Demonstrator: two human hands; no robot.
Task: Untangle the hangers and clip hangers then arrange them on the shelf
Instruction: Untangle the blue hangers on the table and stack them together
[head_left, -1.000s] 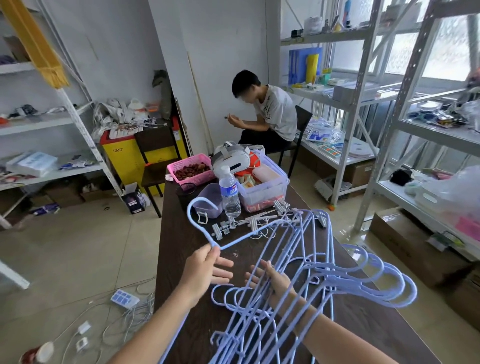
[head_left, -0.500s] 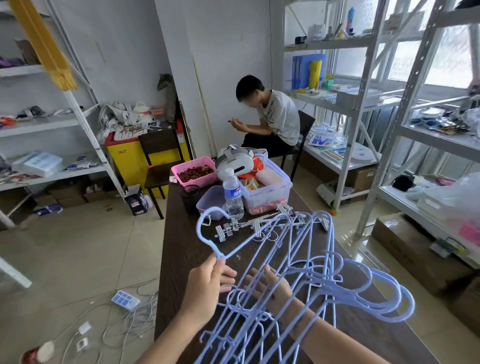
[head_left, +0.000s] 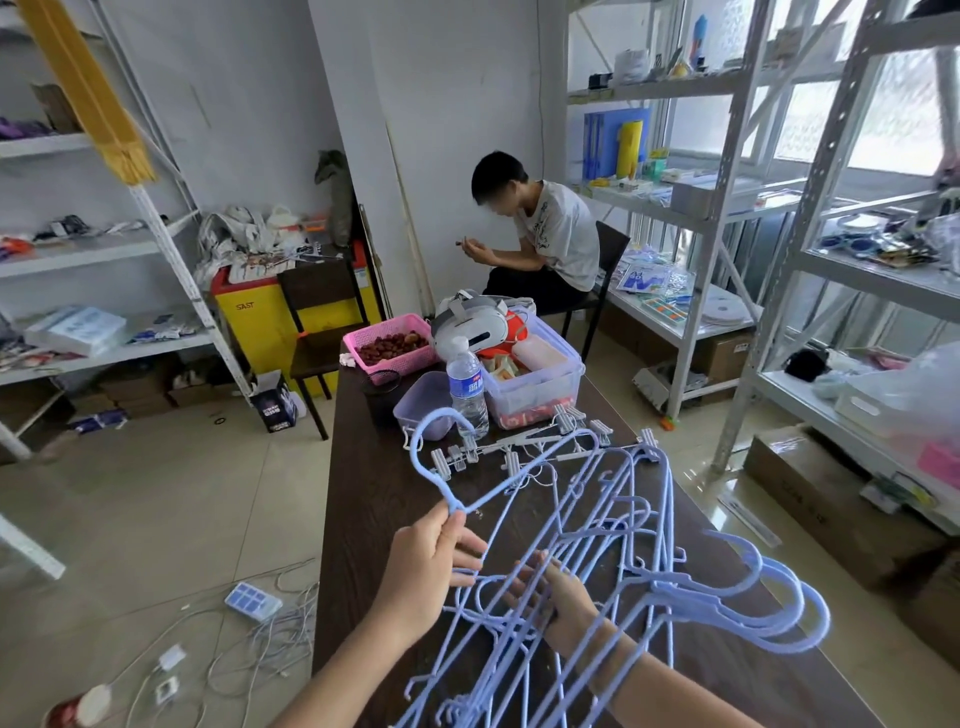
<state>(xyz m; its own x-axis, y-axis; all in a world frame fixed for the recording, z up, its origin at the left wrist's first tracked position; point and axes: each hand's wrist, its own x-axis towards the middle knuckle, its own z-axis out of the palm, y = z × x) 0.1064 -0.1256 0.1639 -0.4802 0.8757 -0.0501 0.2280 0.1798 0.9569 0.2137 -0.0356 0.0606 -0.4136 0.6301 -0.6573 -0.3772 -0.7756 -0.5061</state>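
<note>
Left hand (head_left: 426, 571) pinches the neck of one blue hanger (head_left: 441, 467), its hook raised just in front of the water bottle (head_left: 466, 387), while the right hand (head_left: 558, 592) is threaded through the tangled bundle of blue hangers (head_left: 623, 561), fingers straight and gripping nothing. That bundle sits on the dark table (head_left: 374, 499) nearer the person than the bottle, its hooks fanning out past the table's right edge. The grey clip hangers (head_left: 519, 449) lie flat just in front of the bottle, beside the clear storage box (head_left: 535, 384).
</note>
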